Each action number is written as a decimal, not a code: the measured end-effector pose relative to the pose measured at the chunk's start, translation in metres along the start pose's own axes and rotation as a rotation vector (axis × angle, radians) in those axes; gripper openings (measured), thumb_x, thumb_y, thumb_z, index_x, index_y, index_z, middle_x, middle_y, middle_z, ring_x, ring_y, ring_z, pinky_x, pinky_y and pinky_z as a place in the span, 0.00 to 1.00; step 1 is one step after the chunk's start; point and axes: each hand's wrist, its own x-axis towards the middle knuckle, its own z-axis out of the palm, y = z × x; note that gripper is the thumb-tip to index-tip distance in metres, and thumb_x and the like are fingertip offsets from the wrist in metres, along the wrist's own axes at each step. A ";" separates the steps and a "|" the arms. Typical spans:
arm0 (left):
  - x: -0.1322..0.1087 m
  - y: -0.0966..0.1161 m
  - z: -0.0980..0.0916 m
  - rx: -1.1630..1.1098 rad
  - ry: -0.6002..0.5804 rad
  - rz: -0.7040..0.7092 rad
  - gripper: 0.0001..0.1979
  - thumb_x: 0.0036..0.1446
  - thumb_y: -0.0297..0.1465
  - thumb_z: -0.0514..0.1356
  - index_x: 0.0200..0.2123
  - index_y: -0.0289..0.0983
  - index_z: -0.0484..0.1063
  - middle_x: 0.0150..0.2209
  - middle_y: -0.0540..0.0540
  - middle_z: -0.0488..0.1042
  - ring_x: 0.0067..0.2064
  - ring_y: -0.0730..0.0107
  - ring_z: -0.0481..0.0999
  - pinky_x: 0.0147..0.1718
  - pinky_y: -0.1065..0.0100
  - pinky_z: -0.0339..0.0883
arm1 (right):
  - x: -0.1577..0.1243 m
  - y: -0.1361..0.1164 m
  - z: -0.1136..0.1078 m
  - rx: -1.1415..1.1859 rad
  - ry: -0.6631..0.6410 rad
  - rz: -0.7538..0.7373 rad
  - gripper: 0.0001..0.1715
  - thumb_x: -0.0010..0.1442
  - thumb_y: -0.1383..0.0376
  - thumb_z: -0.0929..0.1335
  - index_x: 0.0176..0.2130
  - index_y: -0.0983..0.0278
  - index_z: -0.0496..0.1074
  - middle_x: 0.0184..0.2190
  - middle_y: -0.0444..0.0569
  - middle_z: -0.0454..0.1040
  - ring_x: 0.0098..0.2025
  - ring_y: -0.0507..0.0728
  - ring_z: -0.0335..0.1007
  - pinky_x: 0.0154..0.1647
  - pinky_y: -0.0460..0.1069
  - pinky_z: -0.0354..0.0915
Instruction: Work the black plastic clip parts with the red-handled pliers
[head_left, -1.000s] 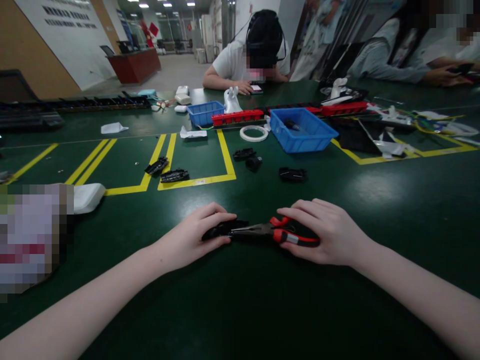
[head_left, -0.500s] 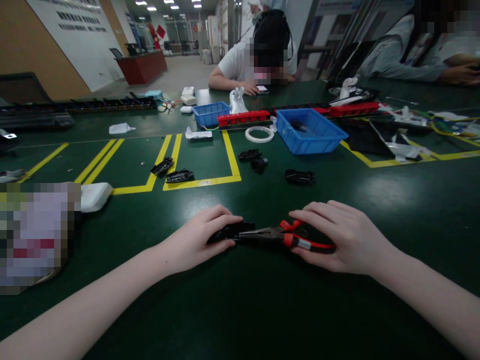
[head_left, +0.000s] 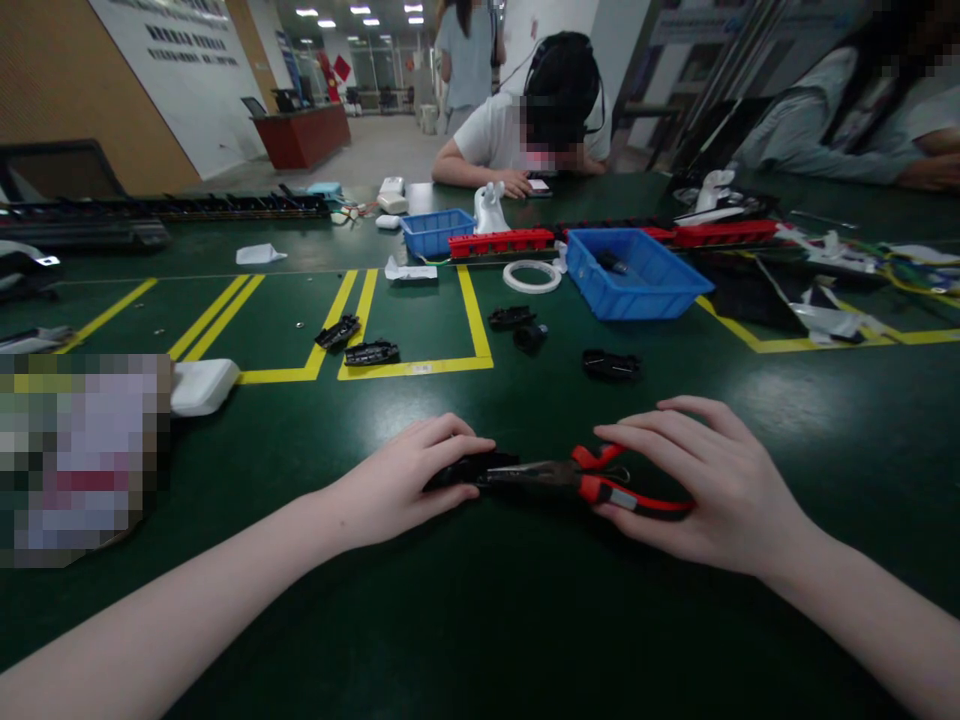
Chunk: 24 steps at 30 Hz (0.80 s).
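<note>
Between thumb and fingers, my left hand (head_left: 420,480) grips a small black plastic part (head_left: 501,461), low over the green table; the hand covers much of it. My right hand (head_left: 705,485) is wrapped round the red and black handles of long-nose pliers (head_left: 551,474). The pliers point left, and their tips meet the near side of the black part. Whether the jaws pinch anything there, I cannot tell. Similar black plastic pieces lie beyond my hands: a pair (head_left: 372,353) at the yellow tape, and others (head_left: 612,364) farther right.
A blue bin (head_left: 637,285) and a smaller blue basket (head_left: 439,233) stand past a white tape roll (head_left: 532,277). Red strips (head_left: 502,243) run along the back. At left lies a white case (head_left: 202,387). Across the table a person (head_left: 487,135) leans over a phone.
The whole view has shifted slightly, so things sit a little farther right. Both hands keep their hold, and the pliers' handles look somewhat wider apart.
</note>
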 end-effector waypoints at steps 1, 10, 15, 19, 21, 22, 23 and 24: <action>0.000 0.000 0.000 0.004 0.004 0.003 0.23 0.64 0.27 0.57 0.61 0.43 0.60 0.53 0.44 0.67 0.52 0.61 0.69 0.51 0.57 0.68 | 0.000 0.000 0.000 0.004 0.000 0.005 0.27 0.55 0.55 0.71 0.51 0.66 0.69 0.40 0.53 0.77 0.40 0.60 0.74 0.51 0.60 0.62; -0.002 -0.001 0.000 0.053 -0.019 0.015 0.19 0.64 0.27 0.58 0.57 0.43 0.66 0.53 0.44 0.65 0.52 0.62 0.68 0.51 0.57 0.68 | 0.001 -0.001 -0.001 0.000 0.001 0.020 0.26 0.54 0.55 0.71 0.49 0.64 0.69 0.39 0.52 0.77 0.40 0.61 0.74 0.56 0.63 0.58; -0.002 0.003 -0.003 0.068 -0.034 0.005 0.13 0.64 0.27 0.58 0.51 0.43 0.72 0.53 0.45 0.65 0.52 0.61 0.68 0.50 0.57 0.67 | 0.002 -0.002 -0.001 -0.005 0.014 0.000 0.26 0.54 0.55 0.71 0.49 0.65 0.69 0.39 0.53 0.77 0.42 0.61 0.73 0.56 0.63 0.59; -0.002 0.004 -0.003 0.066 -0.037 0.002 0.13 0.64 0.27 0.58 0.51 0.44 0.72 0.53 0.45 0.65 0.52 0.61 0.68 0.49 0.58 0.68 | 0.002 -0.003 -0.002 -0.003 0.008 -0.002 0.25 0.54 0.55 0.71 0.49 0.64 0.69 0.39 0.52 0.76 0.42 0.61 0.73 0.56 0.63 0.59; -0.002 0.002 -0.002 0.071 -0.035 0.004 0.14 0.65 0.27 0.58 0.51 0.44 0.72 0.53 0.44 0.65 0.52 0.61 0.68 0.49 0.57 0.68 | 0.002 -0.003 -0.002 -0.006 0.009 0.001 0.25 0.54 0.55 0.71 0.48 0.64 0.69 0.39 0.52 0.76 0.42 0.61 0.73 0.56 0.63 0.58; -0.002 0.001 -0.002 0.074 -0.032 0.009 0.14 0.65 0.27 0.58 0.52 0.44 0.72 0.53 0.44 0.65 0.52 0.60 0.68 0.49 0.57 0.68 | 0.002 -0.004 -0.002 -0.008 0.011 0.003 0.25 0.54 0.55 0.71 0.48 0.64 0.70 0.39 0.52 0.76 0.41 0.61 0.73 0.56 0.63 0.58; -0.002 0.000 -0.001 0.075 -0.031 0.017 0.14 0.65 0.27 0.58 0.52 0.44 0.72 0.53 0.44 0.65 0.52 0.60 0.68 0.49 0.56 0.67 | 0.002 -0.004 -0.002 -0.009 0.015 0.005 0.24 0.54 0.55 0.71 0.48 0.64 0.70 0.38 0.52 0.76 0.41 0.61 0.73 0.56 0.63 0.58; -0.002 -0.001 -0.001 0.076 -0.029 0.023 0.14 0.65 0.28 0.58 0.52 0.44 0.72 0.53 0.44 0.65 0.52 0.60 0.68 0.49 0.56 0.67 | 0.002 -0.004 -0.002 -0.010 0.020 0.005 0.24 0.54 0.55 0.71 0.48 0.64 0.70 0.38 0.52 0.76 0.41 0.61 0.73 0.56 0.63 0.58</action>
